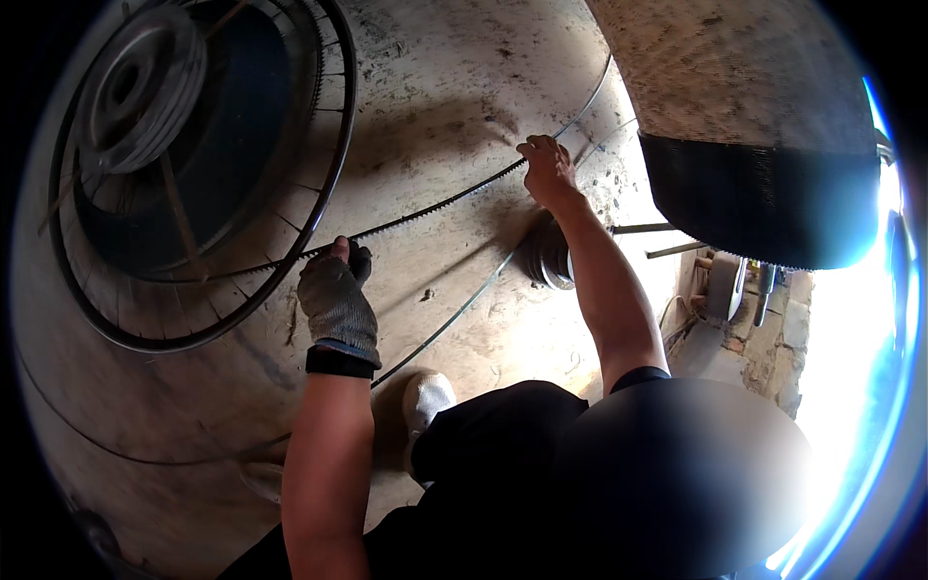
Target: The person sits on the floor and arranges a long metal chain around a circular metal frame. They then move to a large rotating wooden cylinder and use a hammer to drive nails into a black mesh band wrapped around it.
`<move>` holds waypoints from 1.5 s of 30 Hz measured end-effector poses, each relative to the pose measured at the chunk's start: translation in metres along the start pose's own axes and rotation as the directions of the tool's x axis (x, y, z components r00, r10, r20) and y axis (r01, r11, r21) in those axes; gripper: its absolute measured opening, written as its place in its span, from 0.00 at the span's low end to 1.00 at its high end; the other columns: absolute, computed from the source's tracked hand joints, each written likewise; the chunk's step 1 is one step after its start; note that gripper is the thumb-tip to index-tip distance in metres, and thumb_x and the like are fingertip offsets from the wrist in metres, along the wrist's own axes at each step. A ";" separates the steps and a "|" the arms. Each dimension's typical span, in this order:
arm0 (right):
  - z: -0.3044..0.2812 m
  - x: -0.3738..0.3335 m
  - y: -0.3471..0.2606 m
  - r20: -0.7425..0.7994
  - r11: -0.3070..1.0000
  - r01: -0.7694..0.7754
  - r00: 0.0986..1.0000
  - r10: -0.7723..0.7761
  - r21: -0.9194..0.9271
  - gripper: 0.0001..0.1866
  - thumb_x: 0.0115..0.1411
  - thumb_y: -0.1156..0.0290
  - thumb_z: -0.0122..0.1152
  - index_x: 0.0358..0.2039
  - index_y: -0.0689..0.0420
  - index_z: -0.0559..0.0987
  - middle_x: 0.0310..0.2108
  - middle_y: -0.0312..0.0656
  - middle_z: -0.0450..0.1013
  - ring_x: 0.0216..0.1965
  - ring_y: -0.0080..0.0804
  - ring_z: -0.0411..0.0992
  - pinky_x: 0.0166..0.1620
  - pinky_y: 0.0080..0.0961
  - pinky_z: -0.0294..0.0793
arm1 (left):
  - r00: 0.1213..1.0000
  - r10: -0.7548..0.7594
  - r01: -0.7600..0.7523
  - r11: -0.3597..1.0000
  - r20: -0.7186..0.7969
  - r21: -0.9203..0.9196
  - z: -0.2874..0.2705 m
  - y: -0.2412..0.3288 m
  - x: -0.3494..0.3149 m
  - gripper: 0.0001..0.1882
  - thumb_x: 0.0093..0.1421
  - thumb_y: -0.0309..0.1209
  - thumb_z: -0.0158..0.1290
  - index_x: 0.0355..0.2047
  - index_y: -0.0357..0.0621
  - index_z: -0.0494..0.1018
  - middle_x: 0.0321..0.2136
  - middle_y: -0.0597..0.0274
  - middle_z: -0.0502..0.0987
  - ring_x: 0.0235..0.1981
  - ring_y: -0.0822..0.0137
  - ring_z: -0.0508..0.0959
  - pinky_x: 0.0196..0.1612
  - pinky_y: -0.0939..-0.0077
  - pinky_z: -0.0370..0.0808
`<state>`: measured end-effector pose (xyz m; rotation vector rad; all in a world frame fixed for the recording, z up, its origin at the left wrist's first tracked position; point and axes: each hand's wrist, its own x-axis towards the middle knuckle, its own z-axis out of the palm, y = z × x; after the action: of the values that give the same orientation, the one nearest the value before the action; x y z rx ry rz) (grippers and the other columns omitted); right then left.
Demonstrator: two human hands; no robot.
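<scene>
A long, thin toothed metal band, like a band-saw blade [435,206], runs from the left side up toward the upper right. My left hand [337,298], in a grey work glove with a dark cuff, is closed on the band, thumb tip uppermost. Further along and higher, my bare right hand [550,170] grips the same band between bent fingers. Left of the gloved hand is a large dark hoop [350,106] with thin spikes along its inside. Within the hoop's outline sits a grey grooved pulley [140,87] against a dark disc.
Beneath my right forearm is a smaller grooved pulley [549,259]. A big rough beige body with a dark toothed-edged band [764,198] fills the upper right. Loose strip lengths [454,317] cross the stained floor [503,338]. A white shoe [426,401] stands near the middle.
</scene>
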<state>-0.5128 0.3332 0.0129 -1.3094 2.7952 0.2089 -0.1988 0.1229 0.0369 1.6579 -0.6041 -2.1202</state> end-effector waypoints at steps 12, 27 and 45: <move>-0.011 0.011 0.041 0.332 0.956 -0.243 0.899 0.285 -0.163 0.14 0.59 0.73 0.50 0.45 0.54 0.78 0.49 0.48 0.74 0.52 0.49 0.73 0.54 0.47 0.73 | 0.974 -0.195 0.158 0.952 0.119 0.264 0.037 -0.033 0.013 0.14 0.65 0.36 0.56 0.35 0.35 0.77 0.30 0.61 0.80 0.28 0.73 0.79 0.30 0.83 0.77; 0.005 -0.023 0.056 0.198 0.942 -0.331 0.929 0.313 0.064 0.18 0.56 0.76 0.50 0.48 0.54 0.77 0.50 0.48 0.73 0.55 0.48 0.70 0.56 0.42 0.71 | 0.954 -0.218 0.130 0.920 0.206 0.371 0.013 -0.055 -0.013 0.14 0.67 0.36 0.53 0.42 0.36 0.73 0.38 0.59 0.76 0.36 0.68 0.78 0.43 0.75 0.80; 0.014 -0.036 0.053 -0.175 0.961 -0.186 0.959 0.224 0.206 0.18 0.50 0.82 0.52 0.41 0.55 0.79 0.48 0.44 0.74 0.54 0.45 0.69 0.54 0.38 0.73 | 0.933 -0.172 0.197 0.979 0.316 -0.050 -0.015 -0.062 -0.029 0.12 0.67 0.30 0.51 0.46 0.34 0.69 0.44 0.55 0.73 0.47 0.63 0.75 0.54 0.69 0.77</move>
<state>-0.5308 0.3958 0.0083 -1.0502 3.0245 -0.1860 -0.1799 0.1894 0.0232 1.3949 -0.4575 -2.5344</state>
